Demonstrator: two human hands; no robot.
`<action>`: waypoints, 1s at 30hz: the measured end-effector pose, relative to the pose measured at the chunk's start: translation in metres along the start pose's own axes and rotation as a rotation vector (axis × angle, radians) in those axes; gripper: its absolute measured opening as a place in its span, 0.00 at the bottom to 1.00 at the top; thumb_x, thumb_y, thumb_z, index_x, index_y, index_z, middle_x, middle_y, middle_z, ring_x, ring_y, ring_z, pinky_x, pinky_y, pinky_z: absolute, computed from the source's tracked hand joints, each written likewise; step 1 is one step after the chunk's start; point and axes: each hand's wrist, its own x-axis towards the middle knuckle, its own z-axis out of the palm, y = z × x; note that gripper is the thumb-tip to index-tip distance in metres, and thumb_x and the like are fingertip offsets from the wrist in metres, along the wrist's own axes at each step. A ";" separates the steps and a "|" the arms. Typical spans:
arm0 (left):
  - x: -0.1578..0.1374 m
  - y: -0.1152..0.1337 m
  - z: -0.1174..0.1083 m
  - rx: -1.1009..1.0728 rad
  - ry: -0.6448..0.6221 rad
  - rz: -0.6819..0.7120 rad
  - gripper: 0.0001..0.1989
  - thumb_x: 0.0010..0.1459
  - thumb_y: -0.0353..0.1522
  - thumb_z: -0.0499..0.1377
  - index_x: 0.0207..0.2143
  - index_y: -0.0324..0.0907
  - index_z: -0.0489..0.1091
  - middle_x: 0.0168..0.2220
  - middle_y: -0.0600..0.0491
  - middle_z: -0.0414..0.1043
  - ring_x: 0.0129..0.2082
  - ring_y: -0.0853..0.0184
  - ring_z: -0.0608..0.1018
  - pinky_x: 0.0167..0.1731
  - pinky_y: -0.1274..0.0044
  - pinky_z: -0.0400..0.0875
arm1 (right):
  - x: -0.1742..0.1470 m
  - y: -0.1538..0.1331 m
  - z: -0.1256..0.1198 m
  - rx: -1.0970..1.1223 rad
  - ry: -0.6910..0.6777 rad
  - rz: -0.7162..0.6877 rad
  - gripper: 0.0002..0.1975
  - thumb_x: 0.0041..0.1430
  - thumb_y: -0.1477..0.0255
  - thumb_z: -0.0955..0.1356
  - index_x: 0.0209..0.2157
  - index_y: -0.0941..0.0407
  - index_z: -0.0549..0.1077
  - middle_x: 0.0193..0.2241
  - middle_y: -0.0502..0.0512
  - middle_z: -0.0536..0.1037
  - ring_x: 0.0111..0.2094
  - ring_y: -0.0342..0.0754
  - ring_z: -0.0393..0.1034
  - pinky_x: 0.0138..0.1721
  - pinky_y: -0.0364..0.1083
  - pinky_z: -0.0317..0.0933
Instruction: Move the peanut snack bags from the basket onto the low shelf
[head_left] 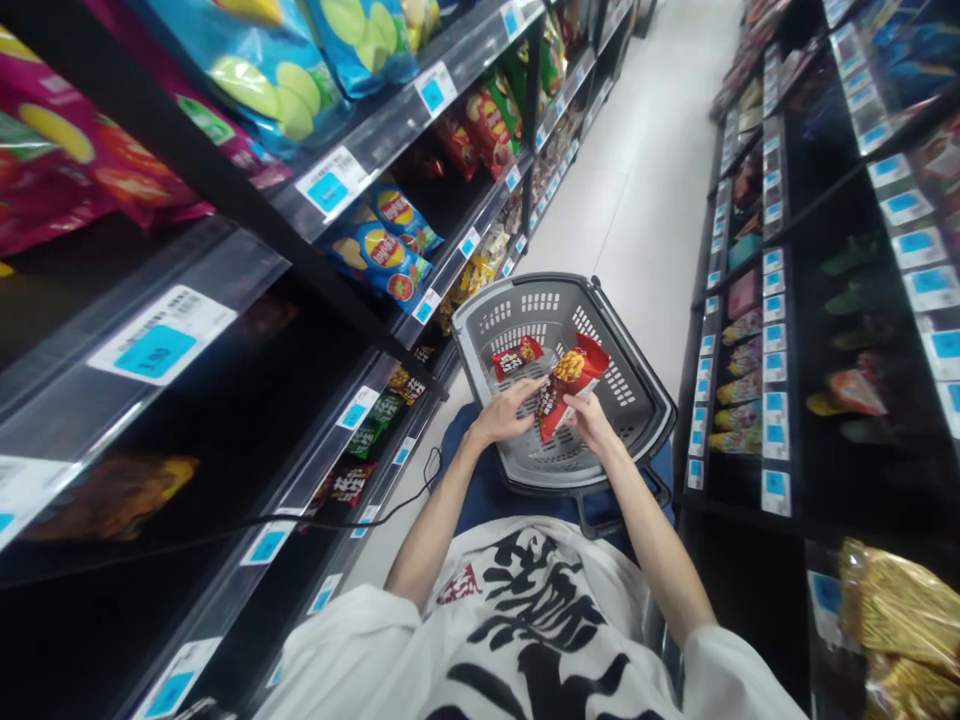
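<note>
A red snack bag with golden pieces printed on it is held tilted over the shopping basket. My right hand pinches its lower right edge between thumb and fingers. At the bag's left edge, the fingers of my left hand are closed on it; their tips are partly hidden. The grey basket with slotted walls sits right in front of my body. Inside it, toward the far left, lies a smaller-looking red snack bag. A black basket handle hangs down at the near side.
A shelf on the left carries blue chip bags, several other snack bags and price tags. The right shelf has colourful packets and gold bags. A pale floor aisle runs ahead. A black cable crosses at lower left.
</note>
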 end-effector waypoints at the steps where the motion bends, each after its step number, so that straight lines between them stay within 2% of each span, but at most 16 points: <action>1: 0.000 0.001 -0.002 -0.021 -0.040 -0.001 0.38 0.61 0.28 0.56 0.73 0.44 0.50 0.65 0.44 0.62 0.63 0.57 0.70 0.64 0.64 0.65 | 0.002 0.002 0.000 -0.020 0.010 -0.008 0.22 0.43 0.60 0.79 0.33 0.55 0.69 0.20 0.44 0.64 0.18 0.38 0.50 0.18 0.40 0.45; 4: 0.001 0.005 -0.003 -0.045 -0.123 -0.025 0.40 0.66 0.36 0.56 0.75 0.46 0.43 0.69 0.44 0.57 0.66 0.55 0.67 0.65 0.63 0.62 | 0.005 0.003 0.000 -0.069 0.079 -0.024 0.25 0.41 0.59 0.80 0.31 0.55 0.67 0.19 0.44 0.65 0.17 0.38 0.51 0.17 0.40 0.48; 7: 0.004 0.006 0.002 0.060 -0.144 -0.096 0.52 0.59 0.47 0.65 0.75 0.45 0.39 0.71 0.42 0.52 0.68 0.50 0.64 0.66 0.62 0.61 | 0.003 0.001 0.003 -0.080 0.105 -0.009 0.27 0.39 0.60 0.81 0.36 0.55 0.70 0.25 0.47 0.72 0.19 0.40 0.60 0.19 0.42 0.61; 9: 0.006 0.005 0.007 0.127 -0.128 -0.140 0.55 0.57 0.46 0.66 0.75 0.41 0.37 0.70 0.38 0.53 0.67 0.48 0.65 0.64 0.60 0.63 | 0.000 -0.001 0.004 -0.074 0.059 0.009 0.30 0.38 0.62 0.82 0.41 0.55 0.70 0.32 0.50 0.77 0.25 0.43 0.68 0.27 0.45 0.71; 11: 0.007 0.002 0.010 0.133 -0.088 -0.173 0.50 0.62 0.41 0.63 0.75 0.39 0.36 0.69 0.36 0.55 0.66 0.48 0.66 0.63 0.61 0.64 | -0.002 -0.001 0.004 -0.085 -0.033 0.011 0.36 0.36 0.66 0.83 0.47 0.53 0.68 0.41 0.52 0.79 0.33 0.47 0.75 0.34 0.48 0.75; 13: 0.006 0.000 0.009 0.091 -0.053 -0.211 0.46 0.64 0.40 0.60 0.75 0.39 0.38 0.68 0.36 0.59 0.65 0.50 0.69 0.61 0.62 0.66 | -0.002 0.000 0.002 -0.164 -0.071 -0.032 0.40 0.36 0.67 0.83 0.51 0.52 0.67 0.45 0.54 0.78 0.35 0.48 0.75 0.33 0.46 0.74; 16: 0.004 0.002 0.002 0.005 -0.040 -0.278 0.44 0.66 0.44 0.59 0.75 0.42 0.40 0.60 0.39 0.70 0.57 0.52 0.76 0.55 0.65 0.71 | 0.004 0.005 -0.003 -0.399 0.031 -0.149 0.35 0.39 0.63 0.82 0.49 0.55 0.70 0.40 0.55 0.79 0.29 0.46 0.72 0.28 0.44 0.69; 19: 0.003 0.007 -0.004 -0.031 -0.056 -0.321 0.44 0.67 0.48 0.56 0.75 0.43 0.39 0.49 0.44 0.78 0.46 0.55 0.82 0.47 0.69 0.73 | 0.009 0.010 -0.006 -0.496 0.061 -0.241 0.28 0.48 0.56 0.78 0.45 0.58 0.73 0.42 0.58 0.79 0.37 0.50 0.74 0.41 0.48 0.71; 21: 0.004 0.010 -0.005 0.045 -0.111 -0.344 0.48 0.65 0.51 0.58 0.75 0.42 0.37 0.44 0.45 0.79 0.42 0.54 0.82 0.43 0.70 0.73 | 0.011 0.013 -0.007 -0.471 0.075 -0.278 0.27 0.53 0.54 0.76 0.47 0.57 0.72 0.45 0.59 0.78 0.43 0.51 0.74 0.48 0.50 0.70; 23: 0.006 0.012 -0.002 0.205 -0.186 -0.366 0.51 0.64 0.52 0.58 0.75 0.39 0.36 0.42 0.42 0.79 0.42 0.51 0.82 0.41 0.71 0.72 | 0.010 0.015 -0.007 -0.445 0.113 -0.304 0.31 0.53 0.55 0.76 0.52 0.57 0.67 0.47 0.60 0.78 0.44 0.52 0.75 0.50 0.52 0.70; 26: 0.008 0.013 0.004 0.434 -0.246 -0.387 0.52 0.64 0.53 0.56 0.74 0.35 0.33 0.43 0.36 0.78 0.44 0.47 0.82 0.41 0.70 0.71 | 0.008 0.015 -0.005 -0.425 0.113 -0.347 0.45 0.51 0.58 0.77 0.64 0.56 0.57 0.50 0.63 0.77 0.44 0.53 0.76 0.50 0.53 0.71; 30: 0.009 0.013 0.007 0.492 -0.247 -0.391 0.55 0.63 0.55 0.57 0.74 0.33 0.29 0.40 0.37 0.79 0.42 0.47 0.82 0.39 0.72 0.70 | 0.005 0.012 -0.002 -0.444 0.060 -0.389 0.54 0.53 0.59 0.77 0.72 0.54 0.46 0.55 0.64 0.74 0.49 0.55 0.76 0.56 0.56 0.69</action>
